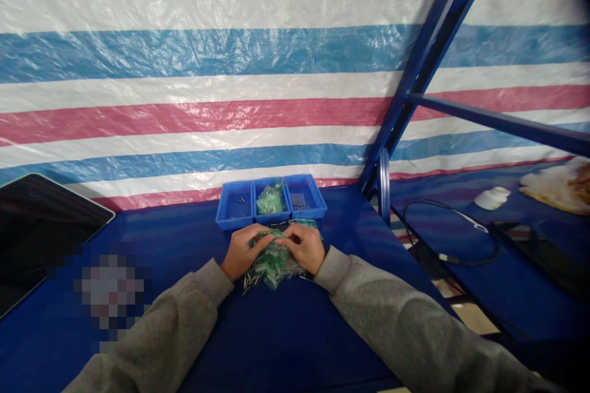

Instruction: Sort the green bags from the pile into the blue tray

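Note:
My left hand (243, 251) and my right hand (304, 245) meet over the table in front of me. Between them they pinch a small clear-green plastic bag (271, 261), thumbs and fingers closed on its upper edge. More crinkled plastic bags lie under and around it. Thin metal rods (250, 281), perhaps bits or screws, are scattered by my left hand. Just beyond my hands stand three joined blue bins: the left bin (225, 218) holds a few thin metal pieces, the middle bin (265, 219) green plastic bags, the right bin (319, 199) a small clear packet.
A dark flat screen (41, 227) stands on the left of the blue table (276, 344), near a blurred patch. Blue metal posts (415, 73) rise at the right. On the farther table lie a black cable (454, 263), a white bottle (492, 198) and a plastic bag (560, 184).

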`<state>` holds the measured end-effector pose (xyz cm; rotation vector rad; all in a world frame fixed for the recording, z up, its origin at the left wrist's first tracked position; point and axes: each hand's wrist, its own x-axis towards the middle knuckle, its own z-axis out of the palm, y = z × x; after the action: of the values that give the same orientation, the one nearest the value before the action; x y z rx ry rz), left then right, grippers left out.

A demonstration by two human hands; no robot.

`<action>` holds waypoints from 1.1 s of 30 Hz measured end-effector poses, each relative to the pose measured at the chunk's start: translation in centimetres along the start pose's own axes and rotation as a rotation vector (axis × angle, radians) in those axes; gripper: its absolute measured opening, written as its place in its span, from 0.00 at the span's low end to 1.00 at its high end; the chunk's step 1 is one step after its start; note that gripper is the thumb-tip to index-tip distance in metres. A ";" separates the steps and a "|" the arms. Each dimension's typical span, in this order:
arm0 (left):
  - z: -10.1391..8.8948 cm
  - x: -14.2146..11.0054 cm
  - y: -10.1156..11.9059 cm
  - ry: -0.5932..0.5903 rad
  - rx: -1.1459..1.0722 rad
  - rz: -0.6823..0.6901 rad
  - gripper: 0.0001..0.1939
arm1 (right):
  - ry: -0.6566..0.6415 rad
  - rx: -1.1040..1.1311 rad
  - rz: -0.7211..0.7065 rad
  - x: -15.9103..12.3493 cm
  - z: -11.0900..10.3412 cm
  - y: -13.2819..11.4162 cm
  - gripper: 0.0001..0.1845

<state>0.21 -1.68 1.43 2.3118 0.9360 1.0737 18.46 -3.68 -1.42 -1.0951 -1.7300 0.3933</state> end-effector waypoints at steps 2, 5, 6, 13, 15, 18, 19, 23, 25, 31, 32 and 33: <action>0.0 0.0 0.0 0.006 0.007 0.004 0.09 | 0.001 -0.003 -0.010 0.0 -0.1 -0.1 0.16; 0.0 0.0 -0.1 0.033 0.028 -0.002 0.10 | -0.011 0.014 -0.054 0.0 -0.3 -0.3 0.13; 0.0 -0.1 -0.1 0.044 0.035 -0.005 0.10 | -0.014 0.028 -0.063 0.0 -0.4 -0.4 0.12; 0.1 -0.2 -0.4 0.024 0.031 0.023 0.11 | -0.004 0.091 -0.061 0.2 -0.8 -0.8 0.13; 0.1 -0.2 -0.4 0.036 0.036 0.025 0.10 | -0.009 0.093 -0.056 0.2 -0.8 -0.8 0.13; 0.1 -0.2 -0.3 0.028 0.035 0.026 0.09 | -0.021 0.111 -0.051 0.1 -0.7 -0.6 0.11; 0.0 -0.1 -0.2 0.018 0.031 0.026 0.09 | -0.023 0.116 -0.047 0.1 -0.7 -0.5 0.11; -0.1 0.0 0.1 -0.020 0.016 0.030 0.09 | -0.013 0.117 -0.035 0.0 -0.5 -0.5 0.11; -0.1 0.0 0.2 -0.025 0.021 0.031 0.10 | -0.010 0.116 -0.037 0.0 -0.6 -0.7 0.10; 0.0 -0.1 0.0 0.017 0.049 0.033 0.10 | -0.009 0.128 -0.027 0.2 -0.7 -0.7 0.10; 0.1 -0.1 -0.1 0.029 0.055 0.030 0.10 | 0.004 0.127 -0.017 0.2 -0.7 -0.6 0.09; 0.1 -0.2 -0.1 0.039 0.060 0.028 0.10 | 0.017 0.126 -0.007 0.2 -0.6 -0.5 0.09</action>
<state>0.18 -1.72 1.22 2.3664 0.9658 1.1198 18.76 -3.95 -0.69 -0.9988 -1.6698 0.4809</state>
